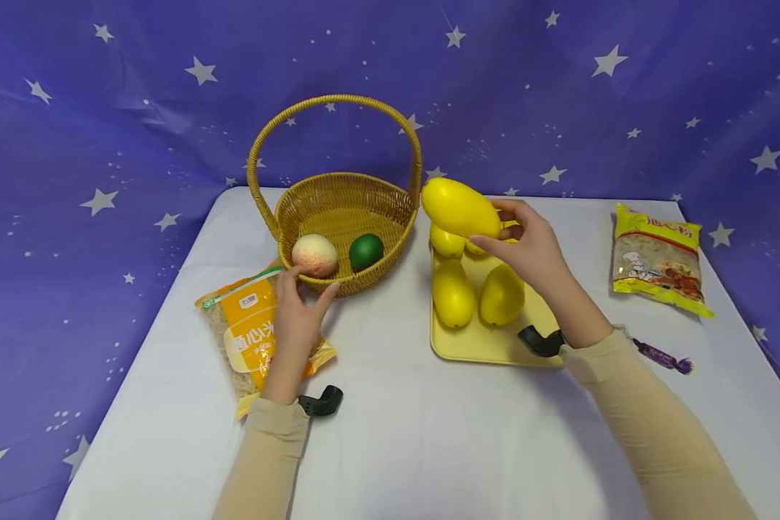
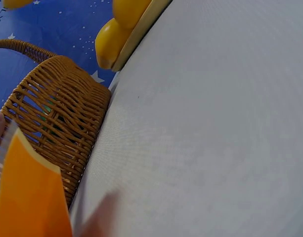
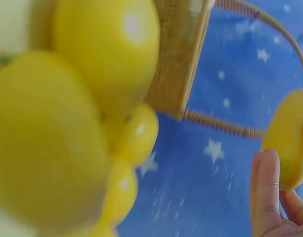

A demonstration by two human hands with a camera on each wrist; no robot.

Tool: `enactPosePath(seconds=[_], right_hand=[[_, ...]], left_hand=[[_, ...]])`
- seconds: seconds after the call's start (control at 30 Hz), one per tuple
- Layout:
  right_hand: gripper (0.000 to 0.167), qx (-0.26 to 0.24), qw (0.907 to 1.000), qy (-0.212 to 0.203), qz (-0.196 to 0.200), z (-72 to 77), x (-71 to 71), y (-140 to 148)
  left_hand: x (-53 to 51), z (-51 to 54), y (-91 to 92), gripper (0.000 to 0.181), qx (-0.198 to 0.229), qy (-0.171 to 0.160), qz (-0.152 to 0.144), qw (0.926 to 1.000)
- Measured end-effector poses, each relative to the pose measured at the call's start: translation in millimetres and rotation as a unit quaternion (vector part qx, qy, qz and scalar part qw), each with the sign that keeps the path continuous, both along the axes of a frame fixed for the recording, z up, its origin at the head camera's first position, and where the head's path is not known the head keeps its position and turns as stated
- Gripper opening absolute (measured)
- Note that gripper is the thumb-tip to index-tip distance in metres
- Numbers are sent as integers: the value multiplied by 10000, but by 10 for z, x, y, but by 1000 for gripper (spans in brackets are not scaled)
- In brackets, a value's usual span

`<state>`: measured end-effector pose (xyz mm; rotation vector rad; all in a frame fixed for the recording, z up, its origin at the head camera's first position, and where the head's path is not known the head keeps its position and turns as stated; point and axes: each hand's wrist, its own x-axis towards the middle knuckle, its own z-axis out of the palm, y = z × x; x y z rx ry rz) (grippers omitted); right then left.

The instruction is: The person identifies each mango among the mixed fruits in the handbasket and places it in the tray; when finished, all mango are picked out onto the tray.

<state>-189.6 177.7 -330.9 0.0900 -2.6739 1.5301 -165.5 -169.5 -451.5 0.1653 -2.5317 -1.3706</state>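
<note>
In the head view my right hand pinches a yellow mango between thumb and fingers, raised above the yellow tray. Several more mangoes lie on that tray, among them one at its near left. My left hand holds the near rim of the wicker basket, its fingers beside a peach. Also inside the basket is a round green fruit. The right wrist view shows the held mango at the right edge. Only a fingertip of my left hand appears in the left wrist view.
An orange bag of dry pasta lies under my left forearm, left of the basket. At the right stand a yellow food packet and, nearer, a purple wrapped candy. The basket's tall handle arches over its opening.
</note>
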Motion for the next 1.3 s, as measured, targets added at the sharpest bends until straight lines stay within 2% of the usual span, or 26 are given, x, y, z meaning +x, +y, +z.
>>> enactPosePath(seconds=[0.17, 0.33, 0.47, 0.6, 0.73, 0.83, 1.0, 1.3], right_hand=[[66, 8, 9978, 67, -664, -138, 254, 396], [72, 13, 9910, -290, -1310, -340, 535, 754], [76, 186, 9843, -624, -1641, -522, 729, 956], [77, 557, 9790, -822, -1781, -685, 855, 1057], [77, 696, 9769, -919, -1799, -785, 919, 1078], [76, 771, 9756, -939, -1826, -816, 939, 1071], [76, 1151, 9710, -930, -1879, -833, 948, 1077], [75, 1593, 9693, -910, -1639, -824, 899, 979]], left_hand=[[-11, 4, -8, 68, 12, 134, -33, 9999], [-14, 6, -16, 67, 88, 261, -72, 9996], [-12, 7, -34, 68, 96, 258, -52, 9996], [0, 7, -50, 69, 92, 110, 2, 9999], [9, 13, -57, 70, 102, -64, 62, 9999], [6, 20, -55, 70, 114, -68, 57, 9999], [-4, 22, -35, 70, 102, -33, -3, 9999], [-7, 14, -14, 70, 79, 7, -31, 10000]])
